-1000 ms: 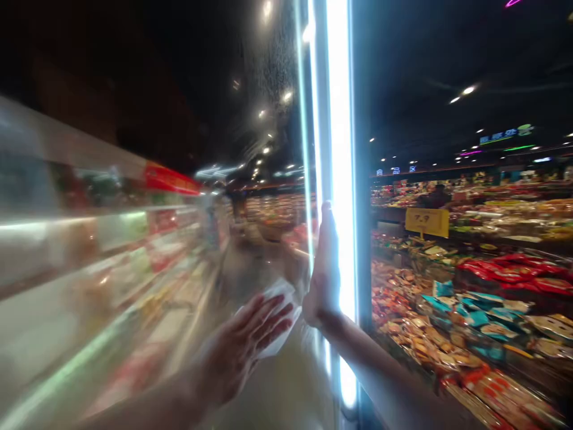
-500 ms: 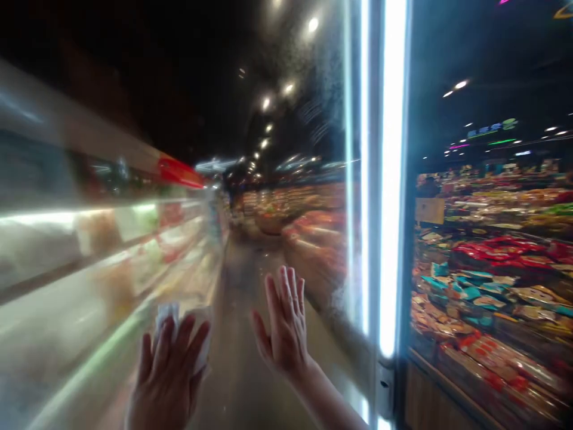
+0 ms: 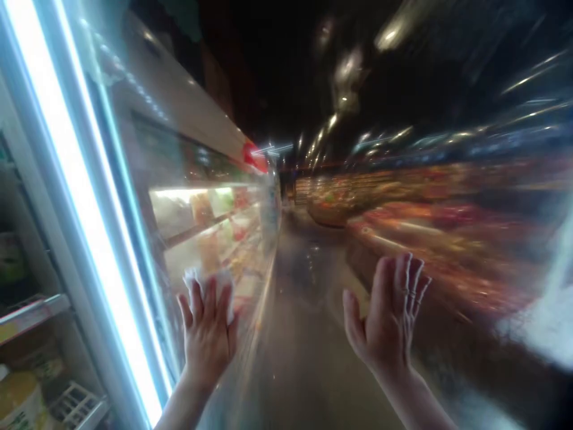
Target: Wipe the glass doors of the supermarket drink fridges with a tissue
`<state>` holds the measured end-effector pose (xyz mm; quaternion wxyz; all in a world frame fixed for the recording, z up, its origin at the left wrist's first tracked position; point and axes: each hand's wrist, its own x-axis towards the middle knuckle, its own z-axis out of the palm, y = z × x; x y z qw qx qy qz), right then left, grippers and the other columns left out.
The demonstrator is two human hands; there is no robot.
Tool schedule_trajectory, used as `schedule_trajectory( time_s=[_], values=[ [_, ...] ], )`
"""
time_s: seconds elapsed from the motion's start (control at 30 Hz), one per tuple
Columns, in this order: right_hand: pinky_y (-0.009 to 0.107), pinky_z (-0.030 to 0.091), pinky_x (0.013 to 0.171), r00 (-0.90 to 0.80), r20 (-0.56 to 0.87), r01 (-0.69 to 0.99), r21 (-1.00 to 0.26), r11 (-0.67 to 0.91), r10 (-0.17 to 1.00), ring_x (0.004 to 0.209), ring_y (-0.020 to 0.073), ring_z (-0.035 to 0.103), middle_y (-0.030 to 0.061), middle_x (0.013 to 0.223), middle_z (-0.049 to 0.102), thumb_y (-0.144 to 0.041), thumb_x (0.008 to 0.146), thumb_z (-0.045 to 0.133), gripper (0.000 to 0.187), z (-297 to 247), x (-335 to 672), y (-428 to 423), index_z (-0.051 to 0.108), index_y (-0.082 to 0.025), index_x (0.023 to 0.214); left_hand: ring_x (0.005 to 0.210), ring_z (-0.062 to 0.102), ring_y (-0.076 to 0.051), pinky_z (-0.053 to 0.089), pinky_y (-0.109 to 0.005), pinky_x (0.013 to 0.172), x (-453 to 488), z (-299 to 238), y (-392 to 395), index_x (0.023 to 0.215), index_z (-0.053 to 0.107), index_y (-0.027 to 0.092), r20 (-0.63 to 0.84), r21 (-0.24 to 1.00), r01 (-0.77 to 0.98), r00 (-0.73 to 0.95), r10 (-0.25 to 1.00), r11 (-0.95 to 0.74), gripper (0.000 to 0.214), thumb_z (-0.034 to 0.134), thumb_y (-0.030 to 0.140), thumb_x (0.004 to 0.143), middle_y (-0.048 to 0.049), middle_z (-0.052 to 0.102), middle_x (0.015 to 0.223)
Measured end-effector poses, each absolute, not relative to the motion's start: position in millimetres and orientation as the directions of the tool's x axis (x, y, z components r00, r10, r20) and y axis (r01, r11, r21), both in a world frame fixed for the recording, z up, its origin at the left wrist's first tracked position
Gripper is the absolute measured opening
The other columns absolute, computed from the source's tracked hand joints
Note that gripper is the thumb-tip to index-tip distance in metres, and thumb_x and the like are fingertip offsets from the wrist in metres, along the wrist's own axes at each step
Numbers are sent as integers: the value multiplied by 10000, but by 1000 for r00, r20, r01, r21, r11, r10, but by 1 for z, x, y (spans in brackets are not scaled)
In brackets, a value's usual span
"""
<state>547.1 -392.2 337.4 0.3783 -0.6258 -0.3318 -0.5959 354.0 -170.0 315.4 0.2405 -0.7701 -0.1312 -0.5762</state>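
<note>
My left hand (image 3: pixel 208 331) lies flat with its fingers spread over a crumpled white wipe, either tissue or cloth (image 3: pixel 192 276), pressing it to a see-through glass door (image 3: pixel 452 370). White edges of the wipe stick out past the fingertips. Farther right, my right hand (image 3: pixel 387 310) is raised with its palm toward the glass, fingers upright and thumb apart, holding nothing. White haze marks the pane at the lower right. A bright light strip (image 3: pixel 80 173) runs slantwise along the door's left side.
At the far left are cooler shelves (image 3: pixel 40 310) with a yellowish bottle (image 3: pixel 22 400). Beyond the glass, a lit refrigerated case (image 3: pixel 201 221) lines the left of an aisle floor (image 3: pixel 304 334). Blurred produce displays (image 3: pixel 425 239) stand on the right.
The view has swung, so the light strip now stands at the left instead of the right. Both hands appear farther right, more widely apart. The wipe stays under my left hand.
</note>
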Motion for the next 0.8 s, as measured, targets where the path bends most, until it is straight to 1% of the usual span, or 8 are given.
schedule_trajectory(
  time_s=[0.07, 0.13, 0.27, 0.37, 0.5, 0.6, 0.7, 0.8],
  values=[
    [729, 96, 1247, 41, 999, 890, -36, -454, 1, 1592, 388, 17, 90, 1728, -12, -357, 1019, 468, 795, 341, 522, -371, 33, -171, 1658, 1590, -61, -349, 57, -687, 1269, 348, 363, -160, 1646, 51, 227, 974, -135, 518, 226, -17, -845, 812, 521, 270, 985, -77, 16, 1727],
    [716, 111, 1253, 34, 999, 912, -19, -410, 30, 1591, 383, 22, 92, 1728, -13, -334, 1017, 462, 794, 338, 501, -350, 22, -172, 1658, 1588, -55, -358, 77, -727, 1249, 344, 379, -152, 1646, 61, 235, 984, -85, 522, 179, 12, -849, 796, 508, 249, 987, -99, 41, 1725],
    [682, 156, 1263, 38, 996, 904, -2, -427, 78, 1593, 357, 71, 106, 1724, 65, -302, 1003, 489, 805, 317, 491, -321, 41, -160, 1656, 1583, -64, -357, 112, -720, 1247, 338, 295, -146, 1645, 71, 218, 981, -29, 515, 180, 75, -857, 830, 538, 231, 959, -107, 39, 1719],
    [660, 148, 1272, 8, 996, 869, 34, -494, 84, 1596, 340, 64, 107, 1718, 84, -317, 995, 519, 826, 306, 499, -316, 52, -139, 1653, 1588, -30, -346, 113, -705, 1249, 332, 250, -139, 1643, 74, 250, 973, -53, 475, 223, 62, -879, 857, 572, 259, 946, -79, 46, 1719],
    [657, 155, 1273, 13, 997, 859, 29, -512, 77, 1595, 338, 70, 110, 1717, 82, -323, 998, 512, 826, 306, 506, -315, 41, -145, 1654, 1578, -88, -354, 120, -732, 1237, 326, 329, -126, 1643, 40, 241, 978, -88, 480, 208, 16, -873, 835, 534, 239, 970, -102, 19, 1719],
    [649, 155, 1278, 21, 997, 863, 20, -505, 74, 1598, 326, 69, 106, 1719, 93, -316, 998, 511, 820, 308, 505, -313, 48, -150, 1654, 1578, -82, -365, 157, -729, 1240, 329, 371, -127, 1644, 33, 244, 989, -26, 463, 139, 43, -886, 810, 504, 240, 984, -111, 32, 1724],
    [642, 168, 1278, 22, 996, 869, 22, -494, 82, 1599, 317, 70, 117, 1718, 107, -278, 997, 510, 811, 305, 504, -313, 53, -134, 1651, 1582, -70, -373, 132, -709, 1253, 339, 311, -137, 1645, 55, 212, 976, -111, 437, 217, -14, -893, 831, 528, 258, 964, -97, 11, 1724],
    [616, 214, 1277, 19, 990, 877, 52, -478, 142, 1596, 303, 127, 126, 1711, 167, -222, 992, 504, 785, 294, 507, -322, 83, -135, 1649, 1597, -13, -319, 29, -536, 1312, 352, 232, -146, 1645, 100, 196, 939, -243, 321, 315, -138, -916, 855, 559, 340, 937, -37, 35, 1729]
  ],
)
